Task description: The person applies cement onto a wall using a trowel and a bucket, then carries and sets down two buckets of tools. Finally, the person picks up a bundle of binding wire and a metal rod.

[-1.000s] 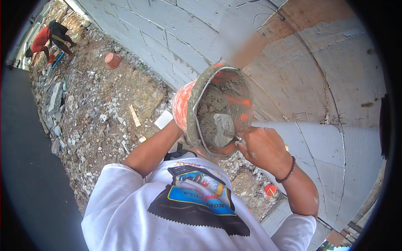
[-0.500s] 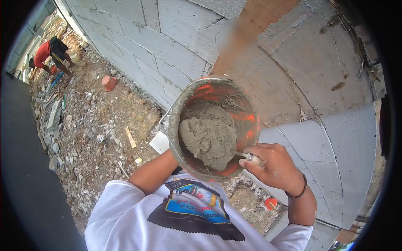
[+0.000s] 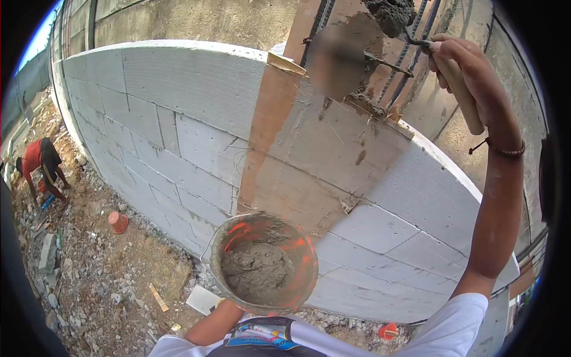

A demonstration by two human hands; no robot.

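My right hand (image 3: 467, 62) is raised at the upper right, its fingers closed round the wooden handle of a trowel (image 3: 457, 95). Wet grey mortar (image 3: 389, 16) covers the trowel's blade at the top of the formwork (image 3: 315, 160), beside upright steel bars (image 3: 395, 71). At my chest is an orange bucket (image 3: 306, 262) smeared with cement and partly filled with mortar (image 3: 256, 271). My left forearm (image 3: 214, 326) runs to its underside and holds it up; the left hand itself is hidden behind it.
A pale block wall (image 3: 178, 125) extends on both sides of the formwork. On the rubble ground lie an upturned bucket (image 3: 118, 222), a wood strip (image 3: 159, 297) and a white slab (image 3: 202, 299). Another person (image 3: 41, 160) bends over at far left.
My right hand has lifted the trowel with mortar out of the bucket, up to the formwork's top. The view has tilted upward, so the bucket sits lower in it.
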